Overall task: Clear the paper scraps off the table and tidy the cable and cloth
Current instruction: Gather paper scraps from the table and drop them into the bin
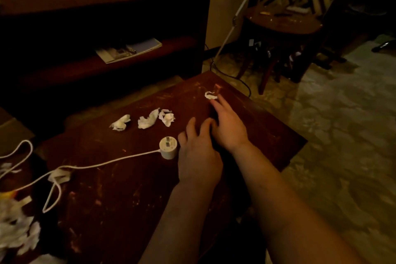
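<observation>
Dim, warm-lit room with a patterned floor; a dark scratched wooden desk [120, 188] fills the middle of the head view. Taking the white round charger plug [168, 147] as the landmark: its white cable [111, 162] runs away from it to the left across the desk, looping near the desk's left edge. Beyond the plug, farther from the person, three crumpled paper scraps lie in a row, a left scrap [120, 122], a middle scrap [147, 121] and a right scrap [167, 117], the last two touching. Farther off, beyond and right of the plug near the desk's far corner, lies a small torn paper scrap [210, 95]. Far to the plug's left and nearer the person, a blurred white heap [17, 233] sits at the desk's edge; whether it is cloth or paper cannot be told.

The left hand [198, 156] rests flat on the desk just right of the plug, fingers spread, grasping nothing. The right hand [228, 125] lies beyond it, open and empty, its fingertips [214, 103] just short of the small torn paper scrap

Behind the desk stands a low dark shelf unit [107, 28] with a magazine [128, 49] on its lower shelf
</observation>
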Tool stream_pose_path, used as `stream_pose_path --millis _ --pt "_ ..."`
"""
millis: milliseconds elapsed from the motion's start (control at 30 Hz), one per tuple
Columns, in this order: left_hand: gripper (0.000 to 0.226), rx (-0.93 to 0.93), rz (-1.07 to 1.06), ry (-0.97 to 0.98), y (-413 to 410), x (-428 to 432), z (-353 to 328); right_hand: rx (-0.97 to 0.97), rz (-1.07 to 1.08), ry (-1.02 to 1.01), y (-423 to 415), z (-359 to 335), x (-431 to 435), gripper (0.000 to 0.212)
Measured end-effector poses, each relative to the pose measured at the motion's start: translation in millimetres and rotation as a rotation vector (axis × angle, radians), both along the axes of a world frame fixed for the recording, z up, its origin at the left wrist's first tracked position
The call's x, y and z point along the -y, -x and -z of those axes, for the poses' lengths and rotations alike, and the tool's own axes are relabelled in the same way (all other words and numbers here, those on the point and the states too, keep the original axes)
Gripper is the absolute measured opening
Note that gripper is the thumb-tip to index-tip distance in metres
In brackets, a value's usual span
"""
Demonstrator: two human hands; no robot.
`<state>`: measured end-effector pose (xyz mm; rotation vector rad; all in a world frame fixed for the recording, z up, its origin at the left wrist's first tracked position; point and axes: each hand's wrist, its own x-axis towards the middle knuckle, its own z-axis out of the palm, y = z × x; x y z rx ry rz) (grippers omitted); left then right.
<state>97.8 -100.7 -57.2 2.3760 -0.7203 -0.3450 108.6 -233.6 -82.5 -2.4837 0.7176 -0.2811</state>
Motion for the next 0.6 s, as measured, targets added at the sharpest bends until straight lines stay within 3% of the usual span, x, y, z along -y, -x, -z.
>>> stream_pose_path --millis 233,400,600 --pt "0.086 -0.037 0.027 -0.046 -7.1 -3.2 -3.0 -0.173 0.006 0.168 -35.1 -2.3 19.0 0.047" --pt "0.082 -0.044 0.005 -0.039 -7.9 -3.1 -2.8 -0.072 -0.01 0.153 -27.8 1.2 12.5 0.038" --pt "0.084 -0.021 0.028 0.027 -3.3 -6.4 -6.2 0.155 0.015 -0.018 28.0 -8.4 -2.6 0.029"
